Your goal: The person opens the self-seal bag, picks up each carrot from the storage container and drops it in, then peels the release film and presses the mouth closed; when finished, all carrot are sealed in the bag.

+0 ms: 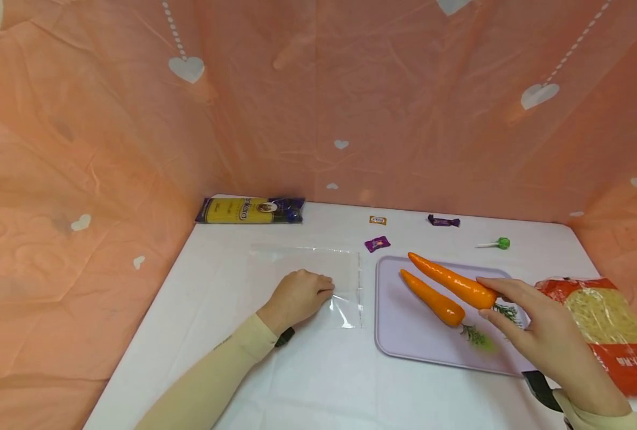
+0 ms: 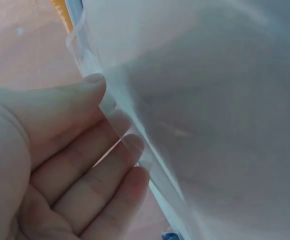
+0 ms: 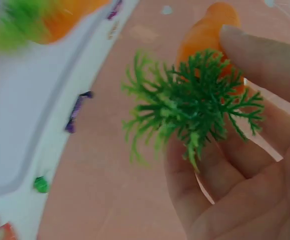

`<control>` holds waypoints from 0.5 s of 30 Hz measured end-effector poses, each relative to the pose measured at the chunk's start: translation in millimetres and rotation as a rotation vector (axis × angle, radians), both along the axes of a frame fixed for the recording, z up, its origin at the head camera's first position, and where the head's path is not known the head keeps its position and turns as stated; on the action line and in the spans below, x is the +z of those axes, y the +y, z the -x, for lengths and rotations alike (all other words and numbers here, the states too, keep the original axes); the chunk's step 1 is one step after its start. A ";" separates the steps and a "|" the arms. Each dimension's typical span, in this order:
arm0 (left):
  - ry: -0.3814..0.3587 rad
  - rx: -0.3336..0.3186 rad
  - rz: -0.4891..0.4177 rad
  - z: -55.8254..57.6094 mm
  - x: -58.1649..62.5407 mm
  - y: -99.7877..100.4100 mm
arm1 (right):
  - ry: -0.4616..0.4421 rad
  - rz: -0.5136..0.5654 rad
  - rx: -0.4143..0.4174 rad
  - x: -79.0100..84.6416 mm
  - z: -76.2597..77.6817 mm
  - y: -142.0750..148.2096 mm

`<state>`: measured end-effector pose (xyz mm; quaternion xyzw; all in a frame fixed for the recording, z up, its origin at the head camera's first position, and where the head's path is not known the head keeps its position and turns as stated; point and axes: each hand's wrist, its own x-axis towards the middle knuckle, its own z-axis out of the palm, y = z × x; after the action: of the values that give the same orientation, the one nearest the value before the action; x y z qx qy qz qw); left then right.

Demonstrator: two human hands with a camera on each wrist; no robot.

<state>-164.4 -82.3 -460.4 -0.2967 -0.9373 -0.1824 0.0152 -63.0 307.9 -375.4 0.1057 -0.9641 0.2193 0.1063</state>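
In the head view my right hand (image 1: 549, 328) grips a carrot (image 1: 452, 283) by its thick end, over the lilac tray (image 1: 404, 340). Green leafy tops (image 3: 194, 100) stick out beside my fingers in the right wrist view. A second carrot (image 1: 433, 298) lies on the tray, left of the held one, its tip pointing away from me. My left hand (image 1: 299, 298) pinches the edge of a clear plastic bag (image 1: 345, 269) on the white table. In the left wrist view, the transparent film (image 2: 209, 125) comes up between thumb and fingers.
A yellow-and-blue pasta packet (image 1: 248, 210) lies at the back left. Behind the tray are a purple candy (image 1: 377, 243), an orange candy (image 1: 378, 220), a dark wrapped candy (image 1: 443, 221) and a green lollipop (image 1: 503, 243). A red noodle bag (image 1: 614, 322) sits at the right.
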 end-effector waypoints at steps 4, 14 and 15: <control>-0.015 0.011 -0.036 0.7 0.6 -2.0 | 0.003 0.039 0.013 9.6 12.5 -19.7; -0.031 0.006 -0.079 2.4 5.3 -3.5 | 0.001 0.055 0.214 -14.7 50.0 -60.3; -0.027 0.007 -0.081 2.2 6.4 -3.7 | -0.005 0.057 0.222 -17.2 51.8 -63.2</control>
<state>-166.5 -86.1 -454.0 -0.2901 -0.9302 -0.2242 0.0152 -114.8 244.7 -392.6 0.2084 -0.9401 0.2572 0.0818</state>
